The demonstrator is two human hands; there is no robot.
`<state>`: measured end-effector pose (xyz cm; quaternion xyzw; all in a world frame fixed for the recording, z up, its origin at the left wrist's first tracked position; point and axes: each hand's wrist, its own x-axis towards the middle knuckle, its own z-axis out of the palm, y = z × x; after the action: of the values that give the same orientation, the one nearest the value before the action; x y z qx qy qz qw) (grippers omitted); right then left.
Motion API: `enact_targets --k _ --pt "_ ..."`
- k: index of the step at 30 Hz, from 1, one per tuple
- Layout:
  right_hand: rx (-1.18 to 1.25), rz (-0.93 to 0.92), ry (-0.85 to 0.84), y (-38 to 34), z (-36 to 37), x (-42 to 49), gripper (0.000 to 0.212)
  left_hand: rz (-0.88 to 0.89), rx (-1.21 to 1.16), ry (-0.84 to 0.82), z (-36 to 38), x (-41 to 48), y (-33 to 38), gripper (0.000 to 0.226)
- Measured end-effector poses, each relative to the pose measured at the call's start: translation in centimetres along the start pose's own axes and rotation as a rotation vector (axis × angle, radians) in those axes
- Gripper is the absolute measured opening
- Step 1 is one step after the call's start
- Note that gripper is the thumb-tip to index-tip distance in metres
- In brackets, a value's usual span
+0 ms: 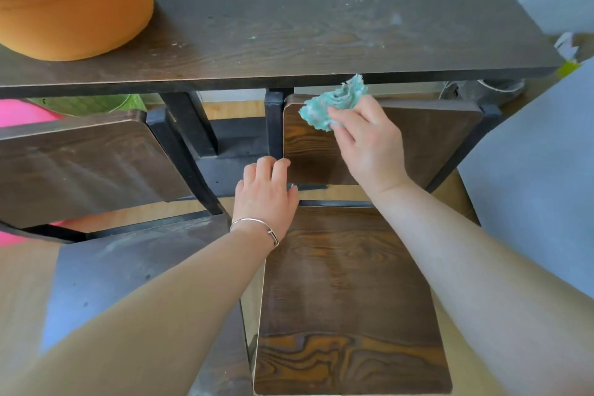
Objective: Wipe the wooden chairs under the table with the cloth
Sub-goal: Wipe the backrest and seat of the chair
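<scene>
- The right grip (369, 138) pinches the bunched cloth (334, 103) against the chair (427, 138) backrest, just under the desk (289, 42) edge.
- Cloth looks light and soft; best held wadded.
- The left grip (265, 193) curls round the backrest's corner.

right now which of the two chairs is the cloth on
The right-hand chair: the right hand holds the teal cloth against the top of its backrest. The left-hand chair has no cloth on it.
</scene>
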<state>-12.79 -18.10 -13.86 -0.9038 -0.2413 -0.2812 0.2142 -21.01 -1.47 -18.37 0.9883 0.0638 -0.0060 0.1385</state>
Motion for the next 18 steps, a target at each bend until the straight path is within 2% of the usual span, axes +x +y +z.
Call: enact_targets --k 2,3,6,9,11,13,16,18 --pt "-0.016 0.029 -0.133 0.7 1.4 -2.1 0.022 -0.001 0.004 0.006 0.3 0.0 0.0 0.046" --pt "0.0 0.099 -0.226 1.1 2.2 -3.7 0.021 -0.002 0.004 0.003 0.5 0.0 -0.1 0.046" --pt "-0.074 0.147 -0.539 2.4 5.0 -8.8 0.019 -0.011 0.007 -0.011 1.1 -0.3 -0.4 0.046" --pt "-0.051 0.203 -0.633 3.3 5.2 -10.5 0.014 -0.004 0.017 -0.013 1.8 -0.6 -0.4 0.045" --pt "-0.009 0.234 -0.554 3.3 4.1 -9.1 0.022 0.004 0.011 -0.019 1.9 -0.8 -0.1 0.046" --pt "0.036 0.241 -0.374 3.2 2.0 -6.6 0.026 0.006 0.008 -0.027 1.8 -0.9 0.5 0.046" --pt "0.046 0.084 -0.099 3.9 -1.4 -2.4 0.02 0.024 -0.007 -0.015 1.2 -0.5 2.0 0.045" --pt "0.059 0.029 -0.021 4.7 -2.7 -0.6 0.019 0.041 -0.02 0.006 0.7 0.1 2.9 0.045"
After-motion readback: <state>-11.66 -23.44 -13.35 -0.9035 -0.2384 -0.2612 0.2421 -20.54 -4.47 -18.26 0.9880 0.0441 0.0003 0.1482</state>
